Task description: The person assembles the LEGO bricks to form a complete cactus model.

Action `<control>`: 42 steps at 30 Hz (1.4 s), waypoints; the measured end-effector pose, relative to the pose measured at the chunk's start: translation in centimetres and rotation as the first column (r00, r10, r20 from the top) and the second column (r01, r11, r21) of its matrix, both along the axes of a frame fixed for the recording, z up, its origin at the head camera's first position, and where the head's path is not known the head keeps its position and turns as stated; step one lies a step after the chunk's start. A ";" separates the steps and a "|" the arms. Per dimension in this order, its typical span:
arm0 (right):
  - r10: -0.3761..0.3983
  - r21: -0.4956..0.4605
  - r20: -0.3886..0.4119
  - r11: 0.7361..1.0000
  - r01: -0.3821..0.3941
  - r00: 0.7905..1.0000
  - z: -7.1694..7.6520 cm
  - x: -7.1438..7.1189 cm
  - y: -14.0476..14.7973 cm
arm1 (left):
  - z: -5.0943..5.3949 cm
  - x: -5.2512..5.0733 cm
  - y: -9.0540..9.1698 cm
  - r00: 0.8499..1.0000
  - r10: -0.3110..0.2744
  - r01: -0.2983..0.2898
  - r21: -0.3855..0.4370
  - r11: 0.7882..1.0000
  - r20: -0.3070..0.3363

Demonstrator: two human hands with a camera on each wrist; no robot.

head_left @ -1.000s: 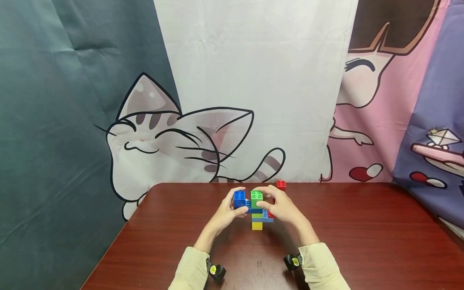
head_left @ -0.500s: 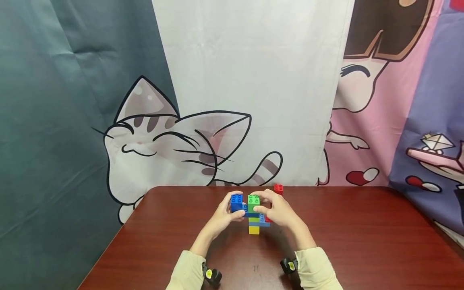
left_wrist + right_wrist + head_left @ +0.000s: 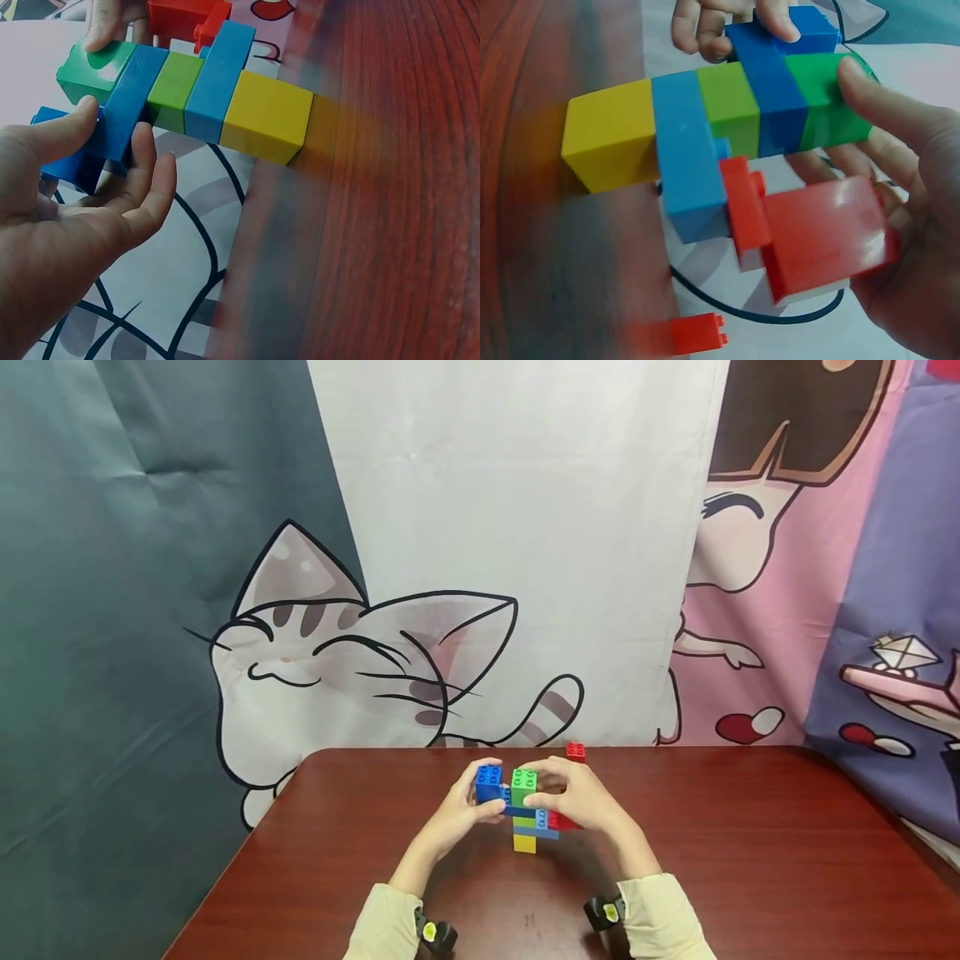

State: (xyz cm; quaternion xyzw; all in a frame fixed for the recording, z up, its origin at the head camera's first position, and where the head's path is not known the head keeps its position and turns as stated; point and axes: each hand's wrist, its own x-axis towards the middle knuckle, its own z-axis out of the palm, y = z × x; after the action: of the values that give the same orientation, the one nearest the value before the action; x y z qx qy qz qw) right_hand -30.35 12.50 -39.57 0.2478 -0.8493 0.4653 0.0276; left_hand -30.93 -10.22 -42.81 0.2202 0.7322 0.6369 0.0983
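Observation:
A tower of toy building bricks stands on the table, with a yellow brick at the bottom. Above it come a light blue long brick, a lime green brick and a dark blue long brick. A dark blue square brick sits on the long brick's left end, gripped between my left hand's thumb and fingers. Beside it, my right hand pinches a green brick on the right end. Red bricks sit on the light blue brick's right side, partly behind my right hand.
A separate red brick lies near the back edge of the brown table. Behind the table hangs a cloth printed with a cartoon cat. Each wrist wears a small black camera.
The whole view has shifted, so hands, tower and table appear slightly lower. More of the red bricks shows beneath my right hand. Both hands keep their holds on the blue and green bricks.

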 end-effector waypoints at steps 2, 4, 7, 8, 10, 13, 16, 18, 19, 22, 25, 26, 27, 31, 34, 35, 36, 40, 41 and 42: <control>0.007 -0.024 -0.002 1.000 -0.007 1.000 -0.2 0.0 0.0 | 0.0 0.1 -0.1 1.000 0.001 -0.001 -0.002 1.000 0.003; 0.022 -0.035 -0.010 0.999 -0.022 1.000 -0.2 0.1 0.0 | 0.0 0.1 -0.2 1.000 0.001 -0.001 -0.007 1.000 0.005; 0.033 -0.046 -0.006 0.998 -0.033 0.999 -0.3 0.0 0.1 | 0.1 0.2 -0.1 1.000 0.000 0.000 -0.013 1.000 0.005; 0.032 -0.051 0.002 0.998 -0.032 0.999 -0.2 0.0 0.2 | 0.1 0.2 -0.1 1.000 0.001 -0.001 -0.014 1.000 0.003; 0.028 -0.062 0.015 0.998 -0.027 0.999 -0.3 -0.2 0.4 | 0.1 0.2 0.0 1.000 0.005 -0.005 -0.014 1.000 0.000; 0.017 -0.086 0.046 0.996 -0.013 0.999 -0.5 -0.6 0.5 | 0.1 0.2 0.1 1.000 0.018 -0.018 -0.009 1.000 0.001; 0.041 -0.128 0.075 0.991 -0.031 0.996 -0.8 -1.2 0.5 | 0.0 0.1 -0.1 0.999 0.033 -0.033 -0.003 0.999 0.000; 0.057 -0.164 0.086 0.986 -0.043 0.995 -1.1 -1.5 0.5 | -0.1 0.2 -0.3 0.999 0.043 -0.043 -0.003 0.999 -0.001; 0.060 -0.192 0.093 0.980 -0.042 0.994 -1.2 -1.7 0.5 | -0.1 0.2 -0.3 0.999 0.048 -0.048 -0.005 0.999 0.000; 0.031 -0.266 0.092 0.964 -0.005 0.995 -1.3 -2.1 1.0 | -0.1 0.3 -0.3 0.999 0.041 -0.042 -0.016 0.999 -0.015; -0.086 -0.316 0.103 0.942 0.115 0.991 -1.3 -2.9 2.1 | 0.0 0.2 0.0 0.999 0.031 -0.031 -0.017 0.999 -0.025; -0.135 -0.327 0.118 0.930 0.167 0.984 -1.5 -3.3 2.6 | 0.1 0.2 0.2 0.999 0.028 -0.028 -0.015 0.999 -0.028; -0.186 -0.335 0.142 0.915 0.224 0.972 -1.8 -3.8 3.2 | 0.0 0.3 0.4 0.999 0.025 -0.026 -0.013 1.000 -0.031; -0.369 -0.323 0.241 0.842 0.433 0.898 -3.4 -5.6 5.7 | -0.2 0.2 0.9 0.999 0.031 -0.031 -0.006 1.000 -0.010; -0.422 -0.307 0.285 0.810 0.499 0.861 -4.7 -6.5 6.7 | -0.6 0.2 0.9 0.999 0.038 -0.038 0.000 0.999 -0.002; -0.428 -0.303 0.291 0.807 0.507 0.856 -5.2 -6.7 6.7 | -0.7 0.2 0.9 0.999 0.042 -0.042 0.003 0.999 -0.003; -0.421 -0.300 0.292 0.812 0.501 0.859 -5.6 -7.0 6.6 | -0.7 0.2 0.8 0.999 0.047 -0.047 0.004 0.999 -0.006; -0.388 -0.274 0.317 0.836 0.475 0.865 -7.0 -7.8 6.0 | -0.5 0.1 0.5 0.998 0.060 -0.060 0.004 0.998 -0.020; -0.388 -0.265 0.323 0.839 0.476 0.863 -7.3 -8.0 5.9 | -0.4 0.0 0.5 0.998 0.057 -0.057 0.004 0.998 -0.021; -0.388 -0.259 0.324 0.841 0.475 0.863 -7.6 -8.2 5.8 | -0.3 0.0 0.5 0.998 0.055 -0.055 0.003 0.998 -0.022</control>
State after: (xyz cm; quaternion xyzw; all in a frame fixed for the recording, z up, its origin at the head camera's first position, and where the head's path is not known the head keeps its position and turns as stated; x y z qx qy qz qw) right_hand -38.56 18.30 -47.18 -0.0223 -0.7894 0.6103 0.0624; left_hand -30.93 -9.76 -43.07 0.2071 0.7384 0.6376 0.0726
